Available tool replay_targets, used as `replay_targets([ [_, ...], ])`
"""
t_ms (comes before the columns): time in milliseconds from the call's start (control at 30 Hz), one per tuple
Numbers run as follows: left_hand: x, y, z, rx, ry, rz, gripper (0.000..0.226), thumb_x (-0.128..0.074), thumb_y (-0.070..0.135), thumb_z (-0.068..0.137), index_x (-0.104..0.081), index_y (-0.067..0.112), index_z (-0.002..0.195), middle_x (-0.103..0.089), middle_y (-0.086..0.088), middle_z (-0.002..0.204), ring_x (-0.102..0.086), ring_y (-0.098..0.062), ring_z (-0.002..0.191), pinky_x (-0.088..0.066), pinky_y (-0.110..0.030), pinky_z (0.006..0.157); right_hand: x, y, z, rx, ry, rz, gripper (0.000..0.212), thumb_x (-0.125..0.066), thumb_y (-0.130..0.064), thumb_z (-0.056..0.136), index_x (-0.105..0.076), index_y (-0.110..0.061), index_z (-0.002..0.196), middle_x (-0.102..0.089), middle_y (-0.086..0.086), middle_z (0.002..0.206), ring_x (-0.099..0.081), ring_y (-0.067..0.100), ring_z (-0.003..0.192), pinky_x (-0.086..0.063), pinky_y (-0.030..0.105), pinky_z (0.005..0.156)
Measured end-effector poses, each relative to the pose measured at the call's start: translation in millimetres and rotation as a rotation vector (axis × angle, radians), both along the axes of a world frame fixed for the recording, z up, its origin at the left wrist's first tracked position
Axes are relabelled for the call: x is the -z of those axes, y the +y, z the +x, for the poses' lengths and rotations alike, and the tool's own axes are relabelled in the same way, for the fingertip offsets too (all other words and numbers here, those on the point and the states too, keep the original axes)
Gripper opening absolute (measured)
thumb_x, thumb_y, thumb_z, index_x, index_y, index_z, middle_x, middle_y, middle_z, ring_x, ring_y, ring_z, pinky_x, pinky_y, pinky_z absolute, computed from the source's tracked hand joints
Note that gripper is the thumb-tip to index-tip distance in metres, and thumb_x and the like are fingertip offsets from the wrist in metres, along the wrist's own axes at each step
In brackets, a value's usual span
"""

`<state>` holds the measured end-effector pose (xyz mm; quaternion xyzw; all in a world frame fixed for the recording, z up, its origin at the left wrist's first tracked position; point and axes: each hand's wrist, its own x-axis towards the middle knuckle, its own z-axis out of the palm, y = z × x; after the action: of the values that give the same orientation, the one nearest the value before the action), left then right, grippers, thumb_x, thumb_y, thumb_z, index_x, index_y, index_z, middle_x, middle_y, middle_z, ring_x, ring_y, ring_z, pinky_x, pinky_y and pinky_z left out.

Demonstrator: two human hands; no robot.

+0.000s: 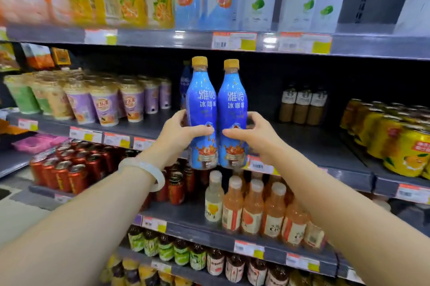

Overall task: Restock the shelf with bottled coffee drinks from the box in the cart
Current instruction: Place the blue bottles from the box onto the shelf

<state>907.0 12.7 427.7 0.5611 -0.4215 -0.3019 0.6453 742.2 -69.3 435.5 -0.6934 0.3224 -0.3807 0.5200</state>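
- The left hand is clamped around the lower body of one blue coffee bottle, and the right hand is clamped around a second blue coffee bottle. Both bottles stand upright, side by side and touching or nearly so, held up in front of the dark shelf.
- Judged risk: each bottle is held low, below its middle, so a top-heavy bottle could tip forward or sideways as it is pushed in.
- The shelf above the hands hangs close over the yellow caps; lifting too high on the way in could knock them against it.
- Another blue bottle stands just behind the left hand's bottle; sliding in carelessly could topple it.
- Below the hands stand pink juice bottles and red cans; a dropped bottle would land among them.
- The box and cart are out of view, so how many bottles remain cannot be told.
- The shelf floor behind the two held bottles is hidden by them and by shadow.
- The upper left of the view is motion-blurred, and the price tags are unreadable.
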Motion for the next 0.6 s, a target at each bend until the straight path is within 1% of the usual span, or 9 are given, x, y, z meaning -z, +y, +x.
replay_targets([
  [67, -1.6, -15.2, 19.4, 0.032, -0.004, 0.015, 0.047, -0.079, 0.008, 0.069, -0.058, 0.017, 0.110, -0.069, -0.007, 0.108, -0.068, -0.027, 0.095, -0.056, -0.047, 0.081, 1.7, -11.9, 16.6, 0.027, -0.025, 0.026, 0.051, -0.080, -0.016, 0.072, -0.049, -0.018, 0.112, -0.065, 0.003, 0.102, -0.067, 0.013, 0.083, -0.055, 0.027, 0.062],
  [100, -1.9, -22.4, 29.0, 0.044, -0.002, 0.020, 0.048, -0.079, 0.008, 0.069, -0.057, 0.017, 0.111, -0.069, -0.007, 0.109, -0.068, -0.027, 0.095, -0.056, -0.046, 0.081, 3.2, -17.2, 25.5, 0.042, -0.039, 0.038, 0.051, -0.080, -0.015, 0.072, -0.049, -0.018, 0.112, -0.065, 0.003, 0.101, -0.067, 0.012, 0.081, -0.055, 0.026, 0.061],
  [200, -2.7, -43.4, 57.7, 0.089, 0.013, 0.021, 0.053, -0.079, 0.007, 0.069, -0.055, 0.015, 0.116, -0.068, -0.007, 0.111, -0.068, -0.026, 0.097, -0.055, -0.042, 0.082, 5.4, -33.6, 53.2, 0.077, -0.048, 0.047, 0.051, -0.079, -0.014, 0.072, -0.049, -0.018, 0.113, -0.065, -0.003, 0.090, -0.065, 0.008, 0.073, -0.048, 0.016, 0.048],
  [233, -3.1, -50.0, 67.3, 0.103, 0.017, 0.024, 0.054, -0.079, 0.007, 0.069, -0.055, 0.015, 0.117, -0.068, -0.007, 0.112, -0.068, -0.026, 0.098, -0.056, -0.042, 0.082, 5.5, -39.1, 63.0, 0.091, -0.046, 0.053, 0.051, -0.079, -0.014, 0.072, -0.049, -0.018, 0.114, -0.065, -0.004, 0.089, -0.064, 0.007, 0.073, -0.047, 0.016, 0.048],
  [333, -6.4, -70.0, 100.3, 0.106, 0.013, 0.026, 0.053, -0.078, 0.005, 0.069, -0.056, 0.014, 0.116, -0.068, -0.006, 0.111, -0.068, -0.024, 0.096, -0.054, -0.037, 0.075, 3.4, -56.0, 97.6, 0.123, -0.052, 0.065, 0.055, -0.080, -0.015, 0.071, -0.050, -0.018, 0.117, -0.067, -0.001, 0.095, -0.065, 0.010, 0.077, -0.046, 0.021, 0.054],
  [400, -8.9, -81.5, 123.2, 0.108, 0.021, 0.021, 0.054, -0.078, 0.004, 0.070, -0.055, 0.014, 0.118, -0.068, -0.006, 0.110, -0.067, -0.024, 0.096, -0.054, -0.035, 0.074, 3.3, -66.1, 122.8, 0.141, -0.060, 0.055, 0.055, -0.080, -0.012, 0.071, -0.049, -0.017, 0.117, -0.067, 0.000, 0.095, -0.065, 0.009, 0.075, -0.047, 0.019, 0.052],
  [467, -8.7, -93.7, 148.2, 0.097, 0.016, 0.015, 0.056, -0.077, 0.003, 0.070, -0.054, 0.013, 0.119, -0.068, -0.007, 0.108, -0.067, -0.025, 0.094, -0.054, -0.036, 0.075, 5.2, -75.1, 147.5, 0.160, -0.071, 0.027, 0.055, -0.079, -0.009, 0.071, -0.047, -0.018, 0.115, -0.065, -0.001, 0.089, -0.064, 0.008, 0.071, -0.050, 0.017, 0.050],
  [533, -7.1, -105.2, 172.0, 0.083, 0.005, 0.006, 0.057, -0.078, 0.003, 0.069, -0.053, 0.011, 0.120, -0.068, -0.010, 0.109, -0.067, -0.027, 0.093, -0.056, -0.040, 0.078, 11.4, -85.2, 169.5, 0.195, -0.080, 0.007, 0.058, -0.081, -0.007, 0.070, -0.045, -0.018, 0.114, -0.064, 0.002, 0.090, -0.064, 0.011, 0.072, -0.054, 0.023, 0.059],
  [600, -4.4, -116.8, 192.4, 0.076, 0.008, 0.001, 0.059, -0.079, 0.002, 0.067, -0.053, 0.010, 0.121, -0.068, -0.014, 0.111, -0.068, -0.030, 0.095, -0.055, -0.046, 0.085, 19.8, -93.9, 186.7, 0.242, -0.083, 0.001, 0.060, -0.081, -0.007, 0.068, -0.044, -0.018, 0.114, -0.063, 0.004, 0.095, -0.062, 0.012, 0.077, -0.052, 0.027, 0.066],
])
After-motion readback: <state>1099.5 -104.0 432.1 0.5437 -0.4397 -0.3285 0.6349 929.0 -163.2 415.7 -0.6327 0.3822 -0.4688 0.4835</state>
